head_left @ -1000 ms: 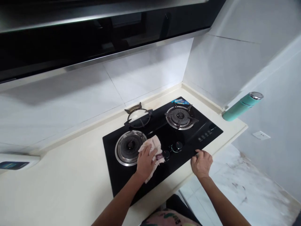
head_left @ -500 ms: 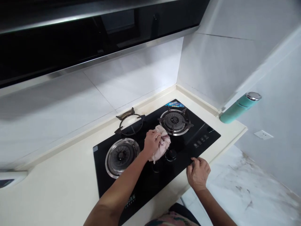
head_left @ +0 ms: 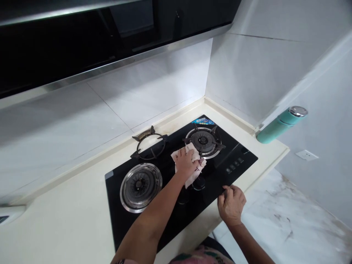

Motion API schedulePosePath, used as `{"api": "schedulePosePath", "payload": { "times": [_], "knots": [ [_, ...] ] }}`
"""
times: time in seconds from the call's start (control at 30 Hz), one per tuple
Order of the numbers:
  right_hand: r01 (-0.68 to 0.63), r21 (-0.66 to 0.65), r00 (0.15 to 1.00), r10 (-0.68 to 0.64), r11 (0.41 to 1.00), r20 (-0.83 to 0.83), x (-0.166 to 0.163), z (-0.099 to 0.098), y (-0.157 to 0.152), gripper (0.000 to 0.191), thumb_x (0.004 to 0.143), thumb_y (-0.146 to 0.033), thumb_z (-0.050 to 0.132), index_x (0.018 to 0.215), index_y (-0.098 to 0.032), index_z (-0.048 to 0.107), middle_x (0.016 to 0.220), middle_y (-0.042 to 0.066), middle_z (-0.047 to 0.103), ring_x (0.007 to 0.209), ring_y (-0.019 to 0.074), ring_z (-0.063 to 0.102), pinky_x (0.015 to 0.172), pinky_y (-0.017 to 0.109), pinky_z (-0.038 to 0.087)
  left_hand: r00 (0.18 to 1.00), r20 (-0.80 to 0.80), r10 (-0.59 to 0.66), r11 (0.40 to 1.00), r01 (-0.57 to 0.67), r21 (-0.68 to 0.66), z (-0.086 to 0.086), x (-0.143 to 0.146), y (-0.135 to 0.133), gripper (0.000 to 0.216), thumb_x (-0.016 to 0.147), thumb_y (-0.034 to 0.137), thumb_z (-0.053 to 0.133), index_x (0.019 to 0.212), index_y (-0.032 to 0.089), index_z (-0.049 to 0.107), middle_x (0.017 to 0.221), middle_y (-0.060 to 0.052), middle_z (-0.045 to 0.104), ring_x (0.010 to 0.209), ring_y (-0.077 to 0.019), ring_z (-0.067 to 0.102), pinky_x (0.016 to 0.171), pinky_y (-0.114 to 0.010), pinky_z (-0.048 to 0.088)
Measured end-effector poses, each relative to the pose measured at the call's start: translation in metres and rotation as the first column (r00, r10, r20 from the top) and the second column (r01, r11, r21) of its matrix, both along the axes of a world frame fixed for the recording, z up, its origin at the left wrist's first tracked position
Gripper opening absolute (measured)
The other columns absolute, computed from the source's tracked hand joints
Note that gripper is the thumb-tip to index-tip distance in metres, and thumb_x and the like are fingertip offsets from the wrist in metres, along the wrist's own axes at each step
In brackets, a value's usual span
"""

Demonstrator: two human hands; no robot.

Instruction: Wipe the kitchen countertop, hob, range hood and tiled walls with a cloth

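Note:
My left hand (head_left: 185, 161) presses a crumpled pinkish-white cloth (head_left: 193, 179) with dark markings onto the black glass gas stove (head_left: 170, 198). Its fingers are bent over the cloth, between the two burners and close to the right one. A control knob (head_left: 198, 184) is partly covered by the cloth. At the stove's front edge rests my right hand (head_left: 232, 205), fingers curled in and nothing visible in them. The right burner (head_left: 203, 140) carries its pan support; the left burner (head_left: 141, 187) is bare. A loose pan support (head_left: 148, 158) lies across the stove's back edge.
A green flask with a silver lid (head_left: 282, 125) stands at the counter's right end, by the wall. The black range hood (head_left: 110, 40) hangs low over the stove. A white object (head_left: 12, 214) sits at the far left of the cream countertop (head_left: 63, 205).
My left hand has moved slightly right with the cloth, which is now more spread out under the fingers. The right hand stays at the stove's front edge. The view has shifted a little.

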State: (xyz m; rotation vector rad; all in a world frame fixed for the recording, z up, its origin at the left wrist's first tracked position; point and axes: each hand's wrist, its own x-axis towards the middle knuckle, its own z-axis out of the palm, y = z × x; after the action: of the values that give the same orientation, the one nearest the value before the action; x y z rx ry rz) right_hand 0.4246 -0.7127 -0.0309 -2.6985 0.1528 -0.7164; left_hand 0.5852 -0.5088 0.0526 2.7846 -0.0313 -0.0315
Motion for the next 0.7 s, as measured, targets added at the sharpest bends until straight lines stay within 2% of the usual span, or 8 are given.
{"api": "schedulePosePath", "payload": {
  "times": [0.1,0.3,0.43,0.53,0.6,0.7],
  "knots": [
    [0.001,-0.001,1.0,-0.001,1.0,-0.006,0.0,0.001,0.0,0.028,0.091,-0.026,0.05,0.114,-0.017,0.062,0.119,0.016,0.055,0.117,0.0343,0.049,0.101,0.052,0.04,0.999,0.013,0.047,0.999,-0.047,-0.01,0.0,0.004,0.012,0.045,0.091,0.041,0.062,0.136,0.035,0.064,0.157,-0.008,0.046,0.145,-0.0338,0.04,0.12,-0.054,0.034],
    [-0.001,0.015,1.0,0.001,1.0,-0.008,0.0,0.002,0.001,0.027,0.091,-0.026,0.05,0.114,-0.017,0.062,0.119,0.016,0.054,0.119,0.0345,0.048,0.102,0.051,0.038,0.984,0.035,0.176,0.984,-0.177,0.017,0.007,0.018,0.053,0.04,0.094,0.033,0.054,0.131,0.03,0.069,0.158,-0.01,0.043,0.144,-0.0348,0.04,0.117,-0.054,0.036],
    [0.005,0.014,1.0,-0.005,1.0,-0.009,0.0,0.004,0.002,0.027,0.091,-0.026,0.05,0.114,-0.017,0.062,0.119,0.016,0.054,0.119,0.0346,0.048,0.103,0.051,0.038,0.982,0.048,0.181,0.982,-0.183,0.042,0.008,0.021,0.06,0.043,0.095,0.032,0.052,0.136,0.032,0.067,0.162,-0.007,0.043,0.143,-0.0339,0.041,0.119,-0.055,0.035],
    [0.011,0.011,1.0,-0.011,1.0,-0.002,0.0,0.005,0.002,0.027,0.09,-0.027,0.05,0.113,-0.017,0.062,0.119,0.016,0.055,0.118,0.0345,0.049,0.103,0.051,0.038,0.991,0.043,0.126,0.989,-0.129,0.073,0.006,0.016,0.053,0.048,0.095,0.044,0.057,0.142,0.038,0.063,0.168,-0.005,0.037,0.15,-0.0388,0.033,0.12,-0.064,0.028],
    [0.017,0.012,1.0,-0.017,1.0,0.001,0.0,0.005,0.001,0.027,0.09,-0.027,0.05,0.112,-0.018,0.063,0.118,0.016,0.055,0.118,0.0345,0.049,0.102,0.051,0.038,0.999,0.018,0.039,0.995,-0.041,0.094,0.005,0.011,0.048,0.054,0.094,0.054,0.059,0.145,0.038,0.061,0.17,-0.006,0.033,0.152,-0.0441,0.028,0.12,-0.071,0.022],
    [0.018,0.015,1.0,-0.018,1.0,0.0,-0.001,0.003,-0.001,0.027,0.089,-0.028,0.05,0.111,-0.018,0.063,0.118,0.016,0.055,0.117,0.0348,0.049,0.101,0.052,0.038,0.992,-0.021,-0.128,0.988,0.129,0.089,0.005,-0.002,0.047,0.052,0.093,0.053,0.061,0.143,0.037,0.063,0.17,-0.004,0.034,0.152,-0.0444,0.03,0.12,-0.07,0.023]
  ]
}}
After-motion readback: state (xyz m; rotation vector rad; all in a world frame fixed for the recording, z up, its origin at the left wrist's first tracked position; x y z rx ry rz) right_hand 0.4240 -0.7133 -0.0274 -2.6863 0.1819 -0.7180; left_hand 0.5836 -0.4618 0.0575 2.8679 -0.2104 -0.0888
